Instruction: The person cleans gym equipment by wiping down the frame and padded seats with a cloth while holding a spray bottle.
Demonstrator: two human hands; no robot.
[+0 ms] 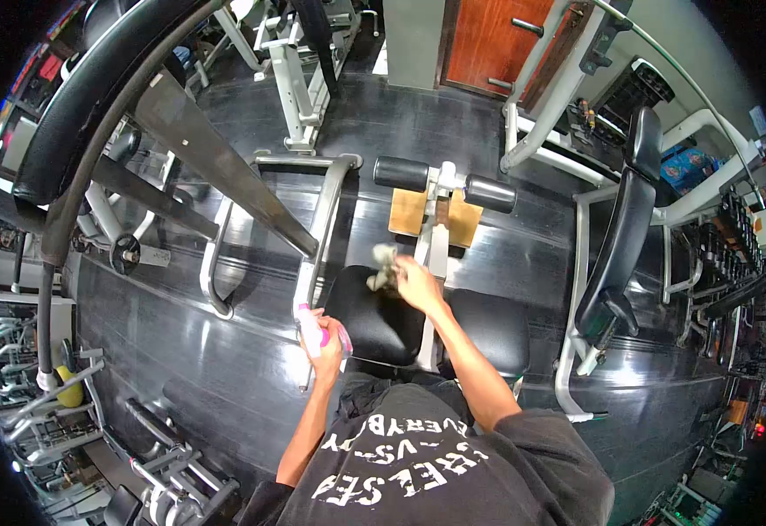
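Observation:
My left hand is closed around a white and pink spray bottle, held beside the left edge of a black padded seat. In my right hand is a crumpled pale cloth, slightly blurred, over the far part of the left black seat pad. I cannot tell whether the cloth touches the pad. A matching right seat pad lies under my right forearm. Between the pads runs a white metal frame, which leads to two black foam rollers and a wooden footplate.
A large machine arm with a black pad slants in from the upper left. To the right stands an upright black bench on a grey frame. Dumbbell racks line the far right. Dark glossy floor surrounds the bench.

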